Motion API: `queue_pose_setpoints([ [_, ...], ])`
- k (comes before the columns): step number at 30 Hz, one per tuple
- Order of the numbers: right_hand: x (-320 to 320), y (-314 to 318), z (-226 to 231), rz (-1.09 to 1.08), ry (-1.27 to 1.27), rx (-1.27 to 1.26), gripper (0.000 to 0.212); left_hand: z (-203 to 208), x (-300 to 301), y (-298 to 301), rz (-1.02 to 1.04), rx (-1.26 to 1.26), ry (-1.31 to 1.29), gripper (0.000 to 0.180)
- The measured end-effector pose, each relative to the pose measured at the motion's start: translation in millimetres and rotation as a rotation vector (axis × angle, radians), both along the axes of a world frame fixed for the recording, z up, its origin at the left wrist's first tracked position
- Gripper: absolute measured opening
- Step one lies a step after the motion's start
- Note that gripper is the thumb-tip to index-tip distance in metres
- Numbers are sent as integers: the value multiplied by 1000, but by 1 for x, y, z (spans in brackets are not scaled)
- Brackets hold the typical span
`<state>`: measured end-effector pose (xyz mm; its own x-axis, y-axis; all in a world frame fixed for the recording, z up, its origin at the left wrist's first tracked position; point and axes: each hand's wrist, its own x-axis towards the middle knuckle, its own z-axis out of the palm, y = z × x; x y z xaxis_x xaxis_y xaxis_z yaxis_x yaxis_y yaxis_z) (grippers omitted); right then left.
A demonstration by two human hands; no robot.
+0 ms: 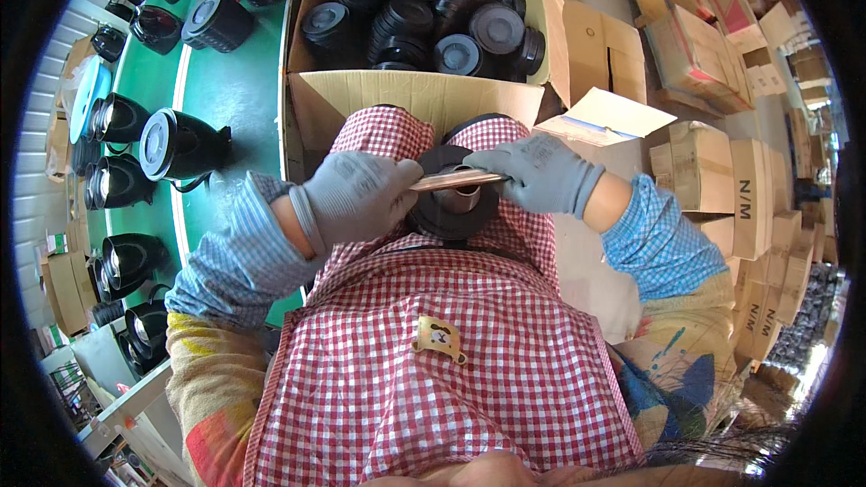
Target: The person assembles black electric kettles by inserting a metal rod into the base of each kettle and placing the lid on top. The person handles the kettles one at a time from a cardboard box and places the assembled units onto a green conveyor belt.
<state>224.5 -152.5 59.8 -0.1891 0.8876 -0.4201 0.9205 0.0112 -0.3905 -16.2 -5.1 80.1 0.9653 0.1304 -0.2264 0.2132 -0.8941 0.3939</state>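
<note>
Both my hands wear grey work gloves and are raised over my lap. My left hand [365, 197] pinches one end of a thin, shiny, brownish-silver piece [458, 180], seen nearly edge-on. At its other end, the fingers of my right hand [541, 174] are closed on it. Whether this piece is a strip or a disc, I cannot tell. Just under it, a round black part [442, 219] with a wide rim lies between my knees. A shiny cylinder shows at its middle, partly covered by the thin piece.
An open cardboard box [397, 90] full of black lidded parts stands beyond my knees. Black jugs [185, 146] stand on the green worktable [234, 95] at left, and a blue basin [88, 99] sits at its far edge. Stacked cartons [704, 167] are at right.
</note>
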Motion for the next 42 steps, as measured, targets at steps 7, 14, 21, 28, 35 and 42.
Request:
queue_pose_setpoints([
  [7,11,42,7,297,-1,-174,52,-8,15,-12,137,-130,-5,33],
  [14,-3,33,-13,99,167,-264,78,-37,24,8,234,-367,89,44],
  [21,-10,27,-23,-63,326,-227,82,-45,32,38,132,-362,191,52],
  [28,-22,14,-30,-271,510,-186,78,-65,35,54,81,-409,-7,40],
  [35,-58,0,-24,-599,684,-203,82,-71,55,75,-19,-397,-48,35],
  [42,-89,-14,-59,-729,920,70,76,-69,97,83,-146,-326,167,37],
])
